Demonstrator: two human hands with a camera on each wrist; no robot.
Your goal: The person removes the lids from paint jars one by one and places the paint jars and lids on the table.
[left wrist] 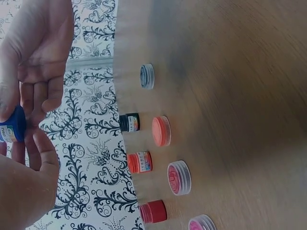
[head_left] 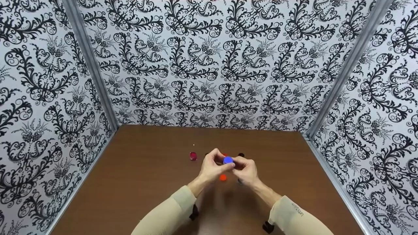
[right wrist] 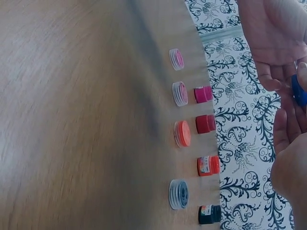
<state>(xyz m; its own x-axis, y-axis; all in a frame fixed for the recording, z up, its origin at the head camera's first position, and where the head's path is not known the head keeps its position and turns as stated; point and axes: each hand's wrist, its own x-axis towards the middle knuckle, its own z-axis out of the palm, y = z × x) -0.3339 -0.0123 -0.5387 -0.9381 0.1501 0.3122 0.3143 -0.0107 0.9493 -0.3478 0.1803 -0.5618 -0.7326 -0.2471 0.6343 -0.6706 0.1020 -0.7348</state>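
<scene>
A small blue paint jar point(head_left: 228, 160) is held between both hands over the table, its round blue top facing up toward the head camera. The left hand point(head_left: 211, 167) grips it from the left, its thumb across the near side. From the right, the right hand point(head_left: 247, 170) pinches the same jar with curled fingers. Part of a printed label shows on the blue jar point(left wrist: 8, 128) in the left wrist view. Beyond the hands stand an orange paint jar point(right wrist: 208, 166), a red one point(right wrist: 205, 123), a magenta one point(right wrist: 203, 94) and a black one point(right wrist: 209, 214).
Nearer than the jars lie round ridged lids: a grey one point(right wrist: 179, 194), an orange one point(right wrist: 182, 133) and two pinkish ones, such as the upper pink lid point(right wrist: 176, 59). Patterned walls point(head_left: 202, 65) enclose the brown wooden table point(head_left: 147, 176) at the back and sides.
</scene>
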